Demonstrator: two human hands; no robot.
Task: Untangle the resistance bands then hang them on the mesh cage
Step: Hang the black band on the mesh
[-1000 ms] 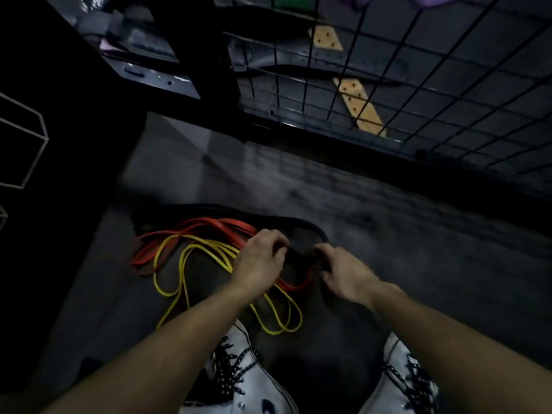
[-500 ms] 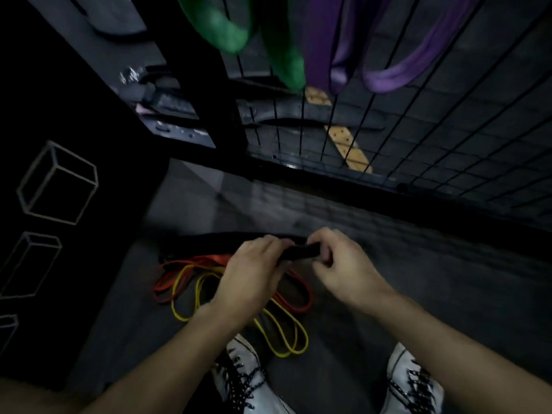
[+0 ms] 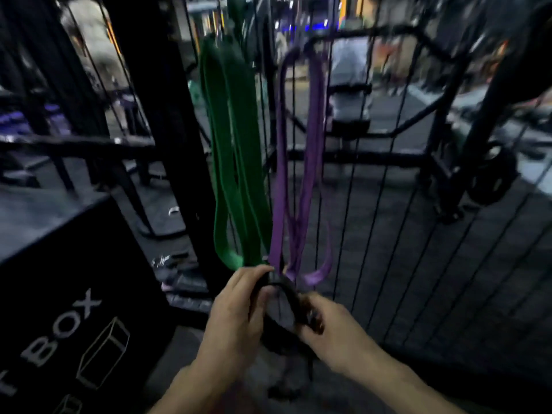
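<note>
**Black band held up in front of the mesh, ready for hanging**

Both hands grip one black resistance band [image 3: 288,294] between them. The left hand [image 3: 236,318] has its fingers curled round the band's left part, near the top of the loop, and the right hand [image 3: 325,327] closes its fingers on the right part, a little lower. The band makes a short arch from one hand to the other, and its remaining length seems to drop below the hands, where the dim picture does not show it clearly.

The band is just in front of the mesh cage [image 3: 388,234], under the lower ends of a green band [image 3: 230,162] and a purple band [image 3: 310,150] that already hang there, side by side.

To do this step well, I think the person should first check that the loop is free and flat, without a twist, then lift it to a free place high on the cage, beside the purple band, so that the bands do not cross each other.

The bands look like flat rubber strips, smooth and soft, closed in long loops; the green one is wider. The cage is made of thin, stiff black wires. At the left stands a black box [image 3: 59,294] with white letters.
</note>
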